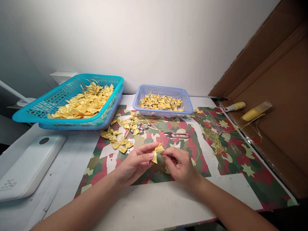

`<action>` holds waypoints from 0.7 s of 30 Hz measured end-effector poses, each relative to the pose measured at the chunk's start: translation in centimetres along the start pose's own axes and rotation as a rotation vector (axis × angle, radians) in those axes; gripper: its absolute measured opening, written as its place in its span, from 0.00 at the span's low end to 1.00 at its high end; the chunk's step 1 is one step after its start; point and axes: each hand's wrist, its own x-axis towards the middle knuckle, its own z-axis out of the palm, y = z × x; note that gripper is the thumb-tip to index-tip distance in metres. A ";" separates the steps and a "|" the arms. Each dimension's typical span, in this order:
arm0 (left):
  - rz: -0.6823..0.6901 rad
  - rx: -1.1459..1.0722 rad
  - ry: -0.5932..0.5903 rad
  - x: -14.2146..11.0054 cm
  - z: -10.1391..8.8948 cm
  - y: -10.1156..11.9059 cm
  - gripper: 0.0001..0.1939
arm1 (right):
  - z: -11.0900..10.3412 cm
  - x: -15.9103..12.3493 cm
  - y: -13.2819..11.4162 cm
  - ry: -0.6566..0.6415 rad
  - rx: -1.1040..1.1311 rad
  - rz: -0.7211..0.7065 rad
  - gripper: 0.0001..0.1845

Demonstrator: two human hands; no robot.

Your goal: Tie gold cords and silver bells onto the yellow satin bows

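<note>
My left hand pinches a yellow ribbon bow between thumb and fingers, above the patterned mat. Right beside the bow, my right hand is closed in a pinch on a thin gold cord, which loops out behind it; the pinched end is mostly hidden. Pink thread snips lie just beyond the hands. To their left are loose yellow bows, small silver bells and a bundle of gold cords.
A turquoise basket heaped with yellow bows stands at left, stacked on a blue one. Behind the mat sits a lilac basket of finished-looking bows. A white power bank, gold cord scraps and yellow rolls flank the work area.
</note>
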 end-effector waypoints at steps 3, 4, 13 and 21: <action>-0.003 -0.005 0.003 0.0 0.0 0.0 0.16 | 0.0 0.0 0.0 -0.002 0.001 -0.001 0.08; -0.004 -0.007 0.006 0.1 0.0 0.0 0.16 | 0.0 0.0 0.1 -0.003 0.001 -0.004 0.08; -0.019 0.008 -0.004 0.1 -0.1 -0.2 0.16 | 0.1 0.0 0.0 -0.026 0.000 -0.035 0.09; -0.021 0.048 -0.057 0.3 0.0 -0.7 0.15 | 0.6 -0.2 -0.2 0.002 0.062 0.005 0.08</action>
